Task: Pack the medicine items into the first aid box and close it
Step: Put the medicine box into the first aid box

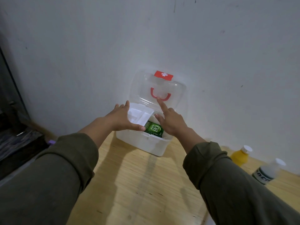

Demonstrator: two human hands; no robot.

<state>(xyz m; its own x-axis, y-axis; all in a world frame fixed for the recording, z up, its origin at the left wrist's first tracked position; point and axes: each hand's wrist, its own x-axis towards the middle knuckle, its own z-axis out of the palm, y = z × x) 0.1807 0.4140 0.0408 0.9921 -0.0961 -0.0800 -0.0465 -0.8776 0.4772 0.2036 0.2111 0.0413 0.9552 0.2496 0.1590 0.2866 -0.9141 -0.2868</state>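
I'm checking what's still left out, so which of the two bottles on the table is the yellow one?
The yellow bottle is the one nearer the first aid box, by the wall. The other bottle, farther right, is pale with a dark label. Both have white caps.

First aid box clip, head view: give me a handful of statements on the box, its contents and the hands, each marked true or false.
1. The clear lid of the first aid box stands open against the wall. True.
2. A green carton lies inside the box. True.
3. The white tray sits on the wooden table beside the box. False: it is at the top of the box, tilted, with the left hand holding its edge.
4. The right hand holds the yellow bottle. False: the bottle stands apart on the table at the right; the hand is over the box, index finger raised toward the red handle.
5. A second bottle with a white cap is outside the box. True.
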